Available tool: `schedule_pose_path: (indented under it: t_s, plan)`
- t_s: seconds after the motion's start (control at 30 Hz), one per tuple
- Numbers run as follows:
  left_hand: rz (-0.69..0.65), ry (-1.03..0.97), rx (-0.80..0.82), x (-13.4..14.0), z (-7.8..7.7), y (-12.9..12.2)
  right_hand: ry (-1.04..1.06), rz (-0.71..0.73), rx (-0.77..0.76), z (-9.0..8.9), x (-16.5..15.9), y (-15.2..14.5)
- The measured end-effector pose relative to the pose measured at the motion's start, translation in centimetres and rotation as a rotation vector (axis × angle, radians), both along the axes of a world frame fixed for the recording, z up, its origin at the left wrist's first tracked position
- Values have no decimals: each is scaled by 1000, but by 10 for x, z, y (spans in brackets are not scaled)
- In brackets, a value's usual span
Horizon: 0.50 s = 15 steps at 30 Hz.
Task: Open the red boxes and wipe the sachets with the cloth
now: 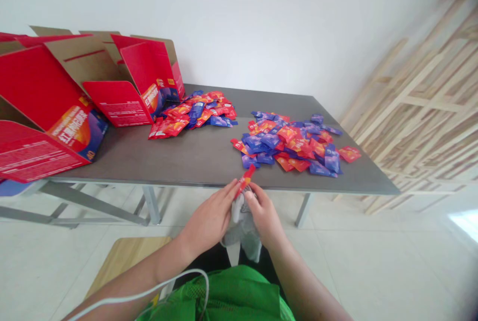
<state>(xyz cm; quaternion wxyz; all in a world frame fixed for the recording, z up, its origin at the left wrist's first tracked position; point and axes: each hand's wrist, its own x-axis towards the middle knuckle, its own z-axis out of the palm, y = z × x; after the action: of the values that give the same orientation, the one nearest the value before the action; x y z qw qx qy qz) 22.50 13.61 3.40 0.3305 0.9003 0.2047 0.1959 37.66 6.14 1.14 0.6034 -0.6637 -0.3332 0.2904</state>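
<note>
A small red sachet [245, 180] points up and away between my hands, just in front of the table's near edge. My left hand [209, 220] is closed, with its fingertips pressed against the sachet's left side. From the other side my right hand [268, 217] is closed around the sachet's lower end, thumb on top. Beneath and between the hands shows something grey and soft-looking [249, 236]; whether either hand touches it I cannot tell. Beyond my hands lies a loose pile of red and purple sachets [295, 142].
A second sachet pile [199, 112] lies left of it on the dark grey table [179, 161]. Several open red cardboard boxes [123, 102] stand at the left. A wooden stool [123, 256] is below left, and wooden slats [429, 107] lean at the right. A white cable [149, 291] crosses my left arm.
</note>
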Motion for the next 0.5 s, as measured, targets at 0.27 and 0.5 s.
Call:
schedule_pose_path:
  t_s: [0.27,0.5]
  plan:
    - [6,-120,-150,-11,-6,5,340,83,55,4,-7,-6]
    - [-12,-151,-979,-21,-15,8,330,32,55,5,7,-7]
